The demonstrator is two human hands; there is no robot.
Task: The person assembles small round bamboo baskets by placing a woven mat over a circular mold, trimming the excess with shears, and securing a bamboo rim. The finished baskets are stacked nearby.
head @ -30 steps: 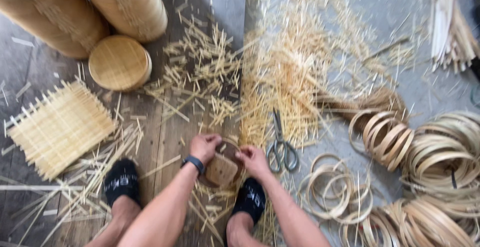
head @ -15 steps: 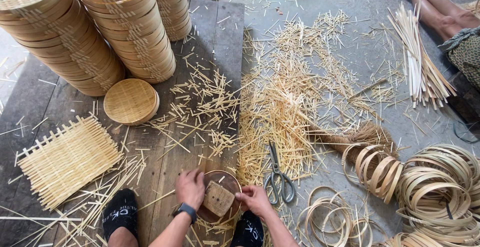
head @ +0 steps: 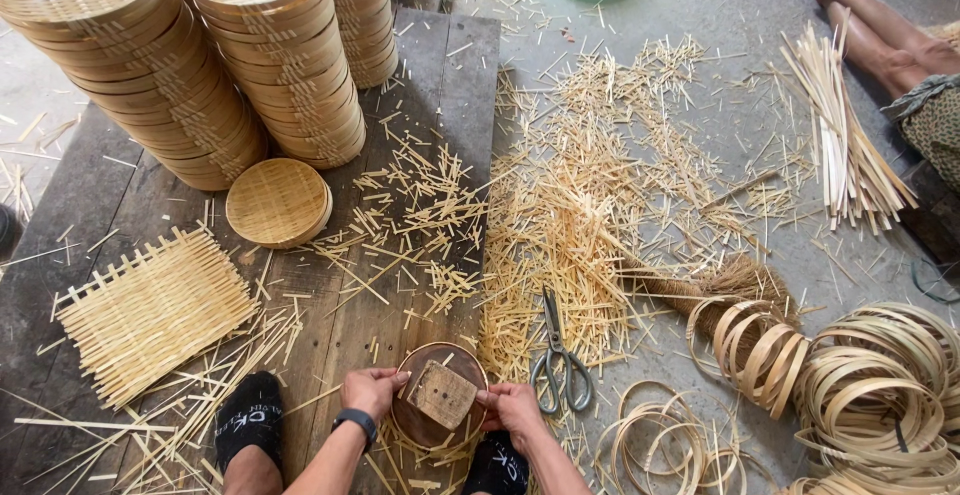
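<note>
The bottom edge is cutting off both forearms and the bamboo rings (head: 880, 395) at 4 o'clock. The top edge is clipping the basket stacks (head: 150, 65) at 11 o'clock. A wooden block (head: 442, 393) is hiding the round disc's (head: 420, 430) middle. At 2 o'clock, another person's legs (head: 880, 25) are running off-frame.

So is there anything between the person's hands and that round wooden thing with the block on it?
Nothing visible. The left hand and the right hand each touch the rim of the round wooden form, one on either side. The scissors lie apart, to its right.
</note>
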